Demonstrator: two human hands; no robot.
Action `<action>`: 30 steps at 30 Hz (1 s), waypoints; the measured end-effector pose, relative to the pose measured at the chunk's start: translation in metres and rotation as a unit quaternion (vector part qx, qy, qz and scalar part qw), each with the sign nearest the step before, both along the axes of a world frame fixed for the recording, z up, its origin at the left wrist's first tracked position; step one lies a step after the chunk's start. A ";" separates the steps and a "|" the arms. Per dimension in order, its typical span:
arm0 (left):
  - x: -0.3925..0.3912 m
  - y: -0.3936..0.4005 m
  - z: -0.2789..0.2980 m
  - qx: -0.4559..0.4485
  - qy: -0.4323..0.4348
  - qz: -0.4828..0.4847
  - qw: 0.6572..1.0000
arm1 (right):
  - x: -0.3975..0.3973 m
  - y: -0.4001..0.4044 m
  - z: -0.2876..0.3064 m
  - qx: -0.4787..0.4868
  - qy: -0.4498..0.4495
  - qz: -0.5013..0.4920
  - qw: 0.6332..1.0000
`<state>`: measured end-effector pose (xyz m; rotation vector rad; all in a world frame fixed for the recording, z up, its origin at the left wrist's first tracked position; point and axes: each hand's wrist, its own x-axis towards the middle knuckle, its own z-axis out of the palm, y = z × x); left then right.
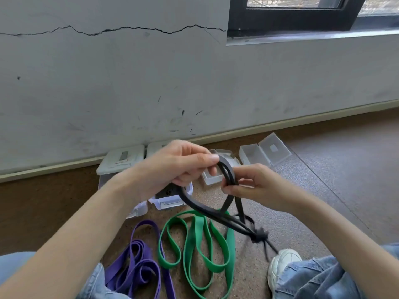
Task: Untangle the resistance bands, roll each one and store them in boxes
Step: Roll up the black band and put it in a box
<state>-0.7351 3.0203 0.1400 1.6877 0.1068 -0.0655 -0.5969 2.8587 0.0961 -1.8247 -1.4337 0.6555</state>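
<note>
Pinching one black band (207, 209): left hand (183, 164), right hand (251, 184); one green band (197, 244), one purple band (138, 266) on floor.

The narrow black rubber resistance band (218, 214) looks matt and smooth. The flat green rubber band (194, 240) and the flat purple rubber band (138, 268) have a smooth, faintly satin surface. The small clear plastic boxes (257, 156) are glossy and translucent, the white plastic lids (121, 160) duller. The brown speckled floor (323, 190) looks grainy and matt. The grey painted wall (129, 83) is matt, cracked and scuffed. The blue denim jeans (319, 279) are coarse woven cloth.
</note>
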 end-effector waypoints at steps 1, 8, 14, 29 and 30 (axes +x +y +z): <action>-0.001 0.003 0.002 -0.016 -0.006 0.010 1.000 | 0.001 0.000 0.000 -0.009 -0.007 -0.003 1.000; -0.001 0.006 -0.016 0.157 0.085 -0.045 0.983 | -0.007 0.000 0.008 -0.036 -0.030 0.009 0.999; 0.003 -0.002 -0.013 0.089 -0.001 -0.016 0.996 | -0.010 0.004 0.007 -0.057 -0.037 0.057 0.996; -0.003 0.007 -0.009 0.054 -0.018 0.075 0.996 | -0.010 0.002 0.006 -0.036 0.096 0.060 0.993; -0.004 0.009 -0.006 0.053 -0.026 0.073 0.996 | -0.009 0.001 0.005 -0.036 0.091 0.057 0.993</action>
